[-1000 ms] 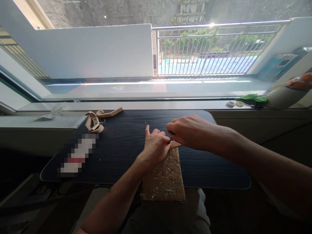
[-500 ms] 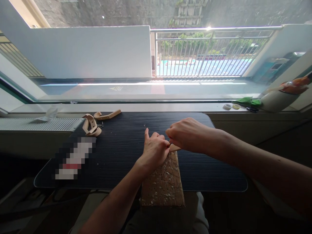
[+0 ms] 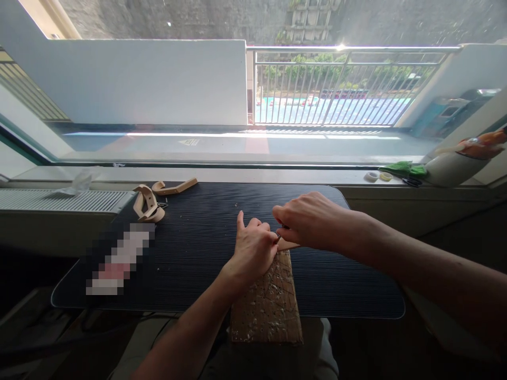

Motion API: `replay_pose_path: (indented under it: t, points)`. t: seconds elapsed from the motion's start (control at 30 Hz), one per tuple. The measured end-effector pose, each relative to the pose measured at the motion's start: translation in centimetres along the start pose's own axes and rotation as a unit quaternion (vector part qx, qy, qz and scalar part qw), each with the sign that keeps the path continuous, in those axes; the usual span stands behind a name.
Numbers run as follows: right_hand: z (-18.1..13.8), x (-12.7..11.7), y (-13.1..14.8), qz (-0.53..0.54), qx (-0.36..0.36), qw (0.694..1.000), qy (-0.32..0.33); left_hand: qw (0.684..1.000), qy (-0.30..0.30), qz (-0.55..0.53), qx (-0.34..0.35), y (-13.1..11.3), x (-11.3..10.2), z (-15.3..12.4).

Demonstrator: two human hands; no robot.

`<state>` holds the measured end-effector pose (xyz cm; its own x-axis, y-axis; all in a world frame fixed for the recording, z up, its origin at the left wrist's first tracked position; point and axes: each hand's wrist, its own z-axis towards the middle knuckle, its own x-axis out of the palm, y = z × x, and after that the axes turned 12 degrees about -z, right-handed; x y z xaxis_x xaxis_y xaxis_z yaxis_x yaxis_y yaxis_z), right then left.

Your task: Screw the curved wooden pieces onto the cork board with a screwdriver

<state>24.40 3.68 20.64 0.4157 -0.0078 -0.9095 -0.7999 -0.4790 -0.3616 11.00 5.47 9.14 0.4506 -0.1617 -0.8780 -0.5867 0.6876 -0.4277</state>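
My left hand presses down at the far end of a worn, pitted brown board, its fingers closed on a pale wooden piece. One finger of that hand points up and away. Just to the right, my right hand is curled in a fist around a thin tool; only a short dark shaft shows, slanting down toward the left fingertips and the wooden piece. The tool's handle is hidden in the fist, and its tip is too small to make out. Much of the wooden piece lies beneath both hands.
Curved wooden parts and a hooked wooden piece lie at the back left of the black table. A blurred-out item is at its left. Tape rolls and a green cloth rest on the windowsill.
My right hand has shifted slightly to the right and its wrist has turned a little, with the tool still in it. My left hand keeps its hold; the view has moved slightly.
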Motion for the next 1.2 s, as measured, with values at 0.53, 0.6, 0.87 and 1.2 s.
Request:
replay_pose_path:
  t: [0.53, 0.6, 0.87, 1.2]
  points:
    - [-0.4, 0.0, 0.4, 0.008, -0.017, 0.999, -0.029, 1.000, 0.008, -0.001, -0.009, 0.1, 0.1, 0.0]
    - [-0.6, 0.2, 0.3, 0.009, -0.024, 0.999, -0.035, 1.000, 0.006, -0.001, -0.007, 0.1, 0.2, 0.0]
    - [-0.4, 0.4, 0.7, 0.001, -0.010, 1.000, -0.017, 1.000, 0.005, 0.008, -0.010, 0.2, 0.3, 0.1]
    - [-0.7, 0.0, 0.8, 0.000, -0.023, 1.000, -0.013, 1.000, 0.000, 0.013, 0.001, 0.2, 0.4, 0.0]
